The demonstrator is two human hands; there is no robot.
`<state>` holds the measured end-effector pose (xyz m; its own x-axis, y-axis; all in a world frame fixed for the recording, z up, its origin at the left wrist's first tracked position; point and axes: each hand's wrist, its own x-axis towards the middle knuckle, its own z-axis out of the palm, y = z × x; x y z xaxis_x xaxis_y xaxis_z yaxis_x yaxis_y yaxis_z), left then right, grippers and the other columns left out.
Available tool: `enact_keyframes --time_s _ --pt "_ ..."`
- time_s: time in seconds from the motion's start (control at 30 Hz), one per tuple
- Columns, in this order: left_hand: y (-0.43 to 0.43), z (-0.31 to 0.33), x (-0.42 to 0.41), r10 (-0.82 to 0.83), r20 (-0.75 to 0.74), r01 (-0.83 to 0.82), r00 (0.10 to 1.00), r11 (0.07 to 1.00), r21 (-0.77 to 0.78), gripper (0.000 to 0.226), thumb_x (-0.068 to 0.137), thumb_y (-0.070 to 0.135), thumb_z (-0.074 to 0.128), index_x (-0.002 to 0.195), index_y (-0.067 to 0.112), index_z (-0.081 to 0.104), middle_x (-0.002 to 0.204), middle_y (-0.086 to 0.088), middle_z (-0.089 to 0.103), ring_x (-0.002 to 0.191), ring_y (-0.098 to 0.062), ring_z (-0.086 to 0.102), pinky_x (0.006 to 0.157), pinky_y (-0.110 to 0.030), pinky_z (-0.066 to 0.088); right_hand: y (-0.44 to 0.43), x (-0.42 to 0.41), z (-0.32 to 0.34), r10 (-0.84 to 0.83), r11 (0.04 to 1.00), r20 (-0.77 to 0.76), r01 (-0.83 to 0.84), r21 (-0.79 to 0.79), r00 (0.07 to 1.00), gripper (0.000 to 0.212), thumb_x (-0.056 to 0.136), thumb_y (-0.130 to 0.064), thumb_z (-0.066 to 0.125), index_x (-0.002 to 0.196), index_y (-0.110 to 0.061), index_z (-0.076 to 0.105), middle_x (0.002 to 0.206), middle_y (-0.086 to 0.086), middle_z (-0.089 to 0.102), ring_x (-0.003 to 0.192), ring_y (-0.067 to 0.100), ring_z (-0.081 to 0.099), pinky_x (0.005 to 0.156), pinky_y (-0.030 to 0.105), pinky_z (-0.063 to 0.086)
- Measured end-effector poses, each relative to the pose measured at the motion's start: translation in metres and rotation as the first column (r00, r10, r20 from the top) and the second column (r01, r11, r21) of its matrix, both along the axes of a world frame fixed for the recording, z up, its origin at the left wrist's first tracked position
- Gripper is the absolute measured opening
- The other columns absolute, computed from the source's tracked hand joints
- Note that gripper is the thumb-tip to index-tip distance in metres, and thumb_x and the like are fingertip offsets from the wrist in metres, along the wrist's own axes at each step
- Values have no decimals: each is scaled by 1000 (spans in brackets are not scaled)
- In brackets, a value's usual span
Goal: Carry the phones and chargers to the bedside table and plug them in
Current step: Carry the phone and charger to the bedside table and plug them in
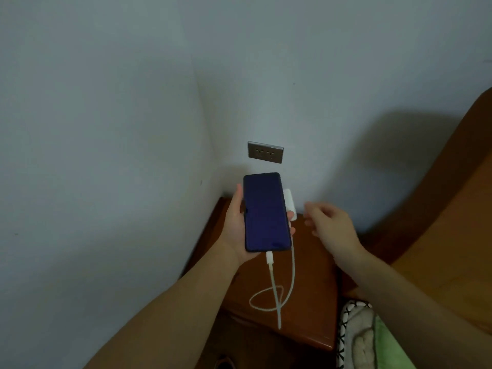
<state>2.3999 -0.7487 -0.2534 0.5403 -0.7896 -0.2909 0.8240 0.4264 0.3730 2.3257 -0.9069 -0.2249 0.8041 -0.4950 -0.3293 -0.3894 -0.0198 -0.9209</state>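
My left hand (234, 230) grips a dark-screened phone (265, 211) face up above the wooden bedside table (314, 267). A white cable (274, 291) is plugged into the phone's near end and hangs in a loop over the table. A white charger block (289, 205) shows behind the phone's right edge, held with it by my left fingers. My right hand (330, 222) hovers just right of the phone, fingers loosely curled and holding nothing. A metal wall socket (265, 152) with two outlets sits on the wall just above the phone.
The table stands in the room corner between two pale walls. A wooden headboard (439, 198) rises on the right. Bedding with a black-and-white pattern (354, 339) and a green cloth (391, 344) lies at the lower right.
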Motion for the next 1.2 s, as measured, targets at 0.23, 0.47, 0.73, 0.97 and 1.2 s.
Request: enact_keyframes --time_s 0.23,0.47,0.73,0.97,1.2 --pt "23 -27 -5 -36 -3 36 999 994 102 83 77 78 45 121 11 67 104 -17 71 89 -29 69 79 -43 57 12 19 -23 277 662 -48 -154 734 960 41 93 -41 54 123 -13 57 80 6 67 64 14 63 66 35 56" --pt "34 -73 23 -36 -94 65 995 942 330 76 72 58 71 127 7 60 112 -23 69 96 -37 69 80 -53 56 -41 9 -44 -57 820 -259 193 539 964 25 97 -37 45 102 -18 61 78 6 75 66 21 72 45 25 46" --pt "28 -150 44 -211 -41 176 977 678 714 32 92 22 63 121 9 59 110 -20 71 99 -35 68 86 -46 55 -68 17 -79 -71 973 -434 158 168 898 27 85 -26 65 111 -20 62 101 9 72 85 22 71 43 21 48" --pt "35 -225 64 -300 6 154 954 506 849 41 92 23 64 132 16 54 123 -11 63 110 -33 60 97 -50 48 -30 46 -138 -11 966 -444 125 228 896 36 87 -30 66 119 -27 51 103 5 67 77 21 74 43 25 52" --pt "46 -285 87 -400 16 149 916 377 914 45 94 10 58 136 18 45 121 -9 59 109 -28 58 90 -41 50 -9 68 -185 3 968 -451 111 225 893 39 89 -33 62 124 -22 51 98 8 67 63 17 67 38 22 41"
